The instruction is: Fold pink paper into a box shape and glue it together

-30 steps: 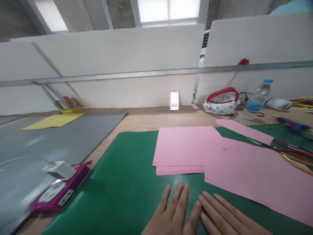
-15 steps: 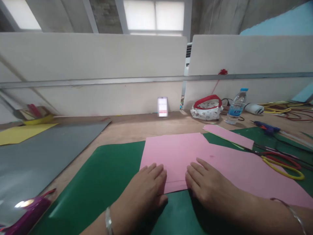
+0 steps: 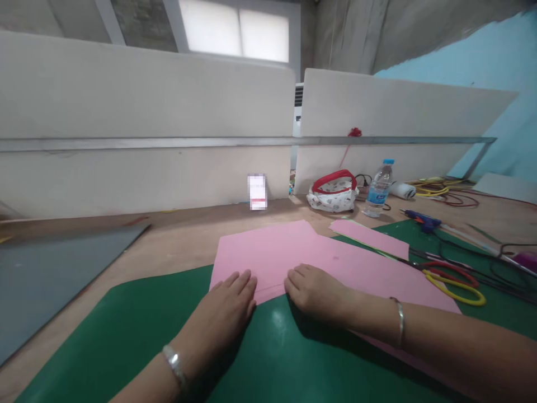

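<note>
At far left, a gray sheet (image 3: 54, 268) lies on the wooden worktop (image 3: 180, 240); the frame edge cuts it off. A yellow item (image 3: 5, 239) at that edge shows only as a sliver. To its right, a green mat (image 3: 146, 319) extends past the bottom of the frame.

The left hand (image 3: 230, 305) rests at the front left corner of the pink sheets (image 3: 264, 252), fingers extended and close together, laid on the paper. The hand covers part of the edge, and a silver bracelet (image 3: 174, 361) encircles the wrist. The sheets lie on the mat, ahead of and between both hands; two nearly aligned front edges show in the gap. Behind them, an upright rectangular object (image 3: 257, 193) is pixelated and unreadable.

The right hand (image 3: 316, 294) touches the same front edge, fingers together and bent downward. Its thumb is hidden, so whether it pinches the paper cannot be determined. The right forearm covers part of a larger pink piece (image 3: 377, 274).

Farther right, a pouch (image 3: 333, 193) and a bottle (image 3: 378, 193) stand near the panels. Scissors (image 3: 474, 303) lie with their blades partly obscured beside a pink strip (image 3: 369, 236). A purple object (image 3: 526, 261) is cut off at the right edge.
</note>
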Available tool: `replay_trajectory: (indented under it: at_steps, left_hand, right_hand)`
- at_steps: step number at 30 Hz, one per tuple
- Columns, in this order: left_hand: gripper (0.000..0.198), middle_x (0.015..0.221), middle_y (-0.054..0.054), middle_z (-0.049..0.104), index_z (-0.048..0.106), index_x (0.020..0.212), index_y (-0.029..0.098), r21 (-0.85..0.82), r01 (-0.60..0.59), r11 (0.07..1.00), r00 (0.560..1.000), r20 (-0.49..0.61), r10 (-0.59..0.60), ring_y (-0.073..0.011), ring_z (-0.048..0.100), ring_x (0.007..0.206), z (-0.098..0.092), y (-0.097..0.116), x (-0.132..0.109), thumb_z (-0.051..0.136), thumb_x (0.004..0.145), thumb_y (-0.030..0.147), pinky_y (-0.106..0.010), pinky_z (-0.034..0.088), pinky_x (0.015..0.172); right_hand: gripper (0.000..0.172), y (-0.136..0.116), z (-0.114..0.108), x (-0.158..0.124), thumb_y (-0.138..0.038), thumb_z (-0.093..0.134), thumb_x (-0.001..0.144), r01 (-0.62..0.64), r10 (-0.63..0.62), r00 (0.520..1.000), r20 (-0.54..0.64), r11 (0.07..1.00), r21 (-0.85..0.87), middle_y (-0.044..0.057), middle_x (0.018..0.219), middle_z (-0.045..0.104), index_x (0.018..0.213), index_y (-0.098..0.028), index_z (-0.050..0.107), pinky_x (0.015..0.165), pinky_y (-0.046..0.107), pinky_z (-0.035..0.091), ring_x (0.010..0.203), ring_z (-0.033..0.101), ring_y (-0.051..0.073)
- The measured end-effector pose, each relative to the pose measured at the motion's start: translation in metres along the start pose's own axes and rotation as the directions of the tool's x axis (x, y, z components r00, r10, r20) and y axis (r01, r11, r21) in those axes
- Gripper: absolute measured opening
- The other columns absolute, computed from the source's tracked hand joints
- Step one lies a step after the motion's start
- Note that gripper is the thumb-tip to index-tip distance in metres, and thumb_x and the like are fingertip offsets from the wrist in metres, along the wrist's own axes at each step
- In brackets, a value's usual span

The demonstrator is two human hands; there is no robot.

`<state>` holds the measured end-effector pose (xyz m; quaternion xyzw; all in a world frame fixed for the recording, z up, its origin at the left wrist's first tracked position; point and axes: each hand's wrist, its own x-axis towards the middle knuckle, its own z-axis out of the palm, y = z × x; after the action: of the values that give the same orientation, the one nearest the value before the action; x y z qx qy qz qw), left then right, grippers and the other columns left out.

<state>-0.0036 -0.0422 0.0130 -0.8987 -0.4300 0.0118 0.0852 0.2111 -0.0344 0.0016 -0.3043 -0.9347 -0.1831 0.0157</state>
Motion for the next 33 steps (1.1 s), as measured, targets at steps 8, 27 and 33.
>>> replay_trajectory:
  at_steps: [8, 27, 33]
  left_hand:
    - [0.037, 0.135, -0.019, 0.051, 0.051, 0.126, 0.010, -0.080, 0.034, 0.996, 0.993, -0.110, -0.043, -0.0321, 0.047, 0.125, 0.012, -0.022, 0.003, 0.038, 0.094, 0.023, -0.054, 0.040, 0.101]
    - [0.051, 0.123, -0.027, 0.058, 0.050, 0.127, 0.001, -0.022, -0.032, 0.999, 0.988, 0.153, 0.035, -0.0349, 0.061, 0.107, -0.019, 0.092, -0.082, 0.044, 0.085, 0.030, -0.045, 0.055, 0.083]
    - [0.045, 0.116, -0.016, 0.065, 0.052, 0.125, 0.015, -0.066, -0.113, 0.991, 0.991, 0.061, 0.117, -0.0303, 0.065, 0.093, -0.015, 0.072, -0.080, 0.049, 0.084, 0.035, -0.040, 0.057, 0.072]
  right_hand:
    - [0.042, 0.015, -0.019, -0.056, -0.035, 0.053, 0.088, -0.186, 0.189, 0.981, -0.030, 0.979, 0.082, 0.017, 0.127, 0.055, 0.121, -0.009, 0.055, 0.097, 0.043, 0.042, 0.117, 0.051, 0.028]
    - [0.073, -0.077, -0.053, -0.051, -0.048, 0.045, 0.090, 0.075, -0.139, 0.988, 0.067, 0.813, 0.578, 0.026, 0.144, 0.029, 0.142, 0.000, 0.029, 0.110, 0.044, 0.030, 0.136, 0.026, 0.030]
    - [0.054, -0.082, -0.036, -0.066, -0.036, 0.044, 0.093, 0.103, -0.095, 0.995, -0.040, 0.926, 0.363, 0.026, 0.135, 0.043, 0.132, 0.001, 0.045, 0.104, 0.049, 0.037, 0.129, 0.039, 0.034]
